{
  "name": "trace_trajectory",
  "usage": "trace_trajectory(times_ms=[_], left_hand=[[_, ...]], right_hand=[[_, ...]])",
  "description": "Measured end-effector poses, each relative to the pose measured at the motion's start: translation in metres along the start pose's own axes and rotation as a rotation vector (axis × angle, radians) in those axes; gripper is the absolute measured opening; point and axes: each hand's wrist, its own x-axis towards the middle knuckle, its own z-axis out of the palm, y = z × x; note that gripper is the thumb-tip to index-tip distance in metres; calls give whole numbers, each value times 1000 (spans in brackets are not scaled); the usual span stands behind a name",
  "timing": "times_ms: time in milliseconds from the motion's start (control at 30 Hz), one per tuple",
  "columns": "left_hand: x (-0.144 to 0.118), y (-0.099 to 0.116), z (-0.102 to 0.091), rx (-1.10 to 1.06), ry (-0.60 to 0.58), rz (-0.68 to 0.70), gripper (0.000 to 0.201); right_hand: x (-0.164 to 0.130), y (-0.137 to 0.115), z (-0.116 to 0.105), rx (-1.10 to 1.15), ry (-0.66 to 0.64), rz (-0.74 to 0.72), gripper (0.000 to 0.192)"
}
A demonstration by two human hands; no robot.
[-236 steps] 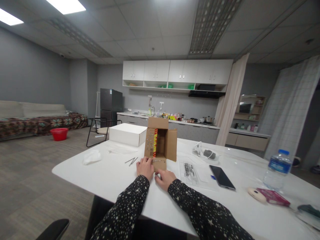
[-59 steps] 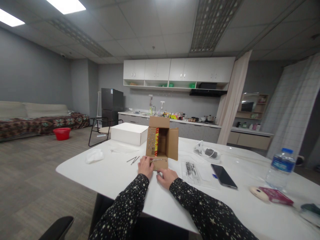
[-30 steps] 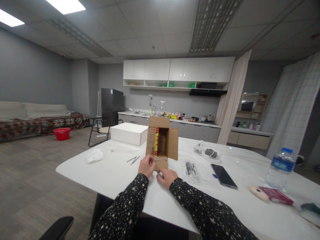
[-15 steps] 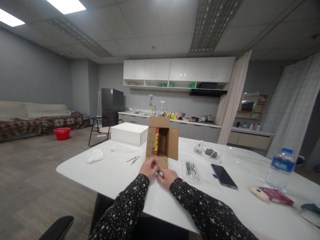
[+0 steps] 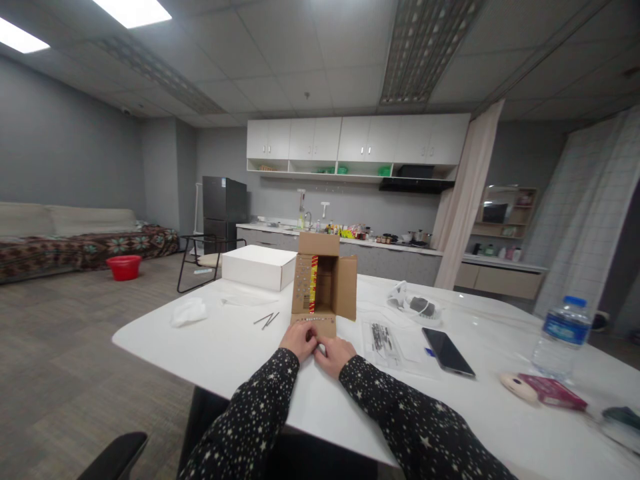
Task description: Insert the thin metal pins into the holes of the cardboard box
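On the near edge of the white table, seen from the head camera, the person's two hands meet just in front of a small cardboard box that lies on its side with its open mouth facing them. The left hand and the right hand rest side by side on the tabletop, fingertips touching, both curled inward around something small and pale between them; what that is cannot be told at this size, so it is unclear whether either hand grips anything. The box sits immediately beyond the knuckles, its lower flap folded down onto the table and reaching almost to the fingers, a row of small pale dots along its fold. Its upper flap stands up, its right flap swings out to the right, and its left flap shows more dots and a red and yellow strip. Both forearms wear dark sleeves dotted with white stars. To the left of the box, a little way from the left hand, lie a few thin dark sticks, and farther left a crumpled white cloth. Behind them on the far side stands a closed white box. To the right of the right hand lies a clear packet with dark contents, then a dark phone lying flat, and far right a water bottle standing upright with a blue cap.
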Motion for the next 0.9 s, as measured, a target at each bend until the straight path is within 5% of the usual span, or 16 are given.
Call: trace_trajectory(times_ms=[233, 500, 900], left_hand=[[0, 3, -3, 44, 0, -82, 12], [-1, 2, -4, 118, 138, -226, 23], [0, 2, -4, 96, 102, -198, 23]], right_hand=[[1, 2, 2, 13, 3, 3, 35], [2, 1, 1, 25, -11, 18, 36], [0, -1, -1, 15, 3, 15, 35]])
